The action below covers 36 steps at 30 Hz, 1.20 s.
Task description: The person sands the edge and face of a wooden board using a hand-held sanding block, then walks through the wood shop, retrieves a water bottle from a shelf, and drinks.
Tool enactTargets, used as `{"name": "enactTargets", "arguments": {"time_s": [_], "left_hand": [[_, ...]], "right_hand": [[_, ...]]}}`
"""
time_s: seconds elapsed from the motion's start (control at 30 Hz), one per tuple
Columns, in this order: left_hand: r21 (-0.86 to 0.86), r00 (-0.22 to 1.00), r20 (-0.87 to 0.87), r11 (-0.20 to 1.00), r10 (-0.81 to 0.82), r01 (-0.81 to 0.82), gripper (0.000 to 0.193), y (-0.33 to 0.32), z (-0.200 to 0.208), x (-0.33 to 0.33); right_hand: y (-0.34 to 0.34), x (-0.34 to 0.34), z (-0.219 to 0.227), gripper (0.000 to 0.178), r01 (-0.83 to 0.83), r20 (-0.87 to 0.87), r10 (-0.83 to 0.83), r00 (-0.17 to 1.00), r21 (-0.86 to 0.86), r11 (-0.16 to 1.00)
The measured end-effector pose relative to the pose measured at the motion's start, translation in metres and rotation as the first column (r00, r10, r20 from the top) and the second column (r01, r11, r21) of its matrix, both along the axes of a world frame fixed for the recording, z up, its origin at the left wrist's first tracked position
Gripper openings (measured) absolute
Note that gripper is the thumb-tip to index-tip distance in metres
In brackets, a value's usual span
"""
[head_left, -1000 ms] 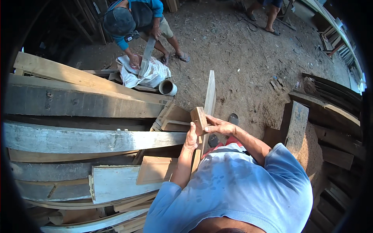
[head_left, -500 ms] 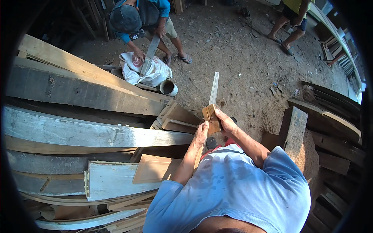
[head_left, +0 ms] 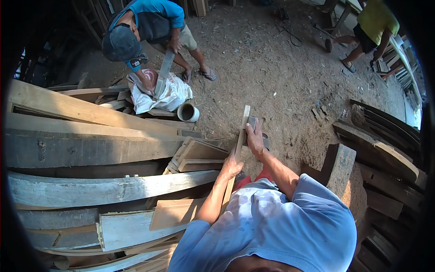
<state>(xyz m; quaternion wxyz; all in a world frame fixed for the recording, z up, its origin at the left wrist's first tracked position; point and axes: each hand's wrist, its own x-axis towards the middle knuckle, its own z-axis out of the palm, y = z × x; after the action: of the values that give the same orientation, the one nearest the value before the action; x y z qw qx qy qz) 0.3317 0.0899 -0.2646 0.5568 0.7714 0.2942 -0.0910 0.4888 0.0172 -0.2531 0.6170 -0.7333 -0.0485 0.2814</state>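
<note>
So I'm standing in this outdoor-ish wood yard, and the person in the blue shirt (head_left: 281, 226) is holding a narrow wooden strip (head_left: 243, 128) out front, pointing away from the body. The left hand (head_left: 232, 167) is wrapping around it partway along, probably to steady it, while the lower end is running down beside the shirt. My guess is that the torso is helping keep it in line, though I can't tell if it's actually touching.

The right hand (head_left: 256, 139) is clamping a small block (head_left: 252, 121) just to the right of the strip's far end. Fingers are covering most of it, so I can't tell what it is or whether it's pressing on the strip. Hands are close but apart, the right one farther out.

Off to the left, a whitewashed plank (head_left: 113, 188) and a brown panel (head_left: 176, 214) are lying in a pile, more or less sideways, leaving the dirt ground (head_left: 281, 90) ahead for standing. Past that, a co-worker (head_left: 149, 27) is bending over, resting a board (head_left: 164, 75) on a white sack (head_left: 174, 94), maybe as padding. A bucket (head_left: 194, 113) is sitting just beside it.
</note>
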Motion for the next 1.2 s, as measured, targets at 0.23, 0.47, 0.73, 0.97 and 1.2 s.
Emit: {"name": "enactTargets", "arguments": {"time_s": [0.23, 0.47, 0.73, 0.97, 1.2], "left_hand": [[0.099, 0.994, -0.11, 0.995, 0.015, -0.004, 0.082, -0.025, 0.022, 0.02], [0.147, 0.925, -0.377, 0.989, 0.044, 0.013, 0.076, -0.028, 0.036, 0.086], [0.107, 0.944, -0.331, 0.994, -0.001, 0.038, 0.082, -0.036, 0.022, 0.148], [0.033, 0.945, -0.324, 0.998, -0.042, 0.055, 0.087, -0.038, 0.015, 0.149], [0.085, 0.952, -0.306, 0.996, -0.014, 0.042, 0.091, -0.043, 0.005, 0.143]], "right_hand": [[0.013, 0.12, -0.02, 0.076, -0.054, -0.065, 0.049, 0.997, -0.09, 0.994], [-0.017, 0.172, -0.122, 0.069, -0.056, -0.489, 0.052, 0.871, 0.007, 0.998], [-0.037, 0.169, -0.052, 0.042, -0.083, -0.877, 0.079, 0.473, 0.045, 0.996], [-0.027, 0.181, -0.124, 0.046, -0.214, -0.943, 0.019, 0.331, -0.056, 0.975], [-0.001, 0.183, -0.239, 0.051, -0.324, -0.93, -0.056, 0.363, -0.183, 0.928]]}}
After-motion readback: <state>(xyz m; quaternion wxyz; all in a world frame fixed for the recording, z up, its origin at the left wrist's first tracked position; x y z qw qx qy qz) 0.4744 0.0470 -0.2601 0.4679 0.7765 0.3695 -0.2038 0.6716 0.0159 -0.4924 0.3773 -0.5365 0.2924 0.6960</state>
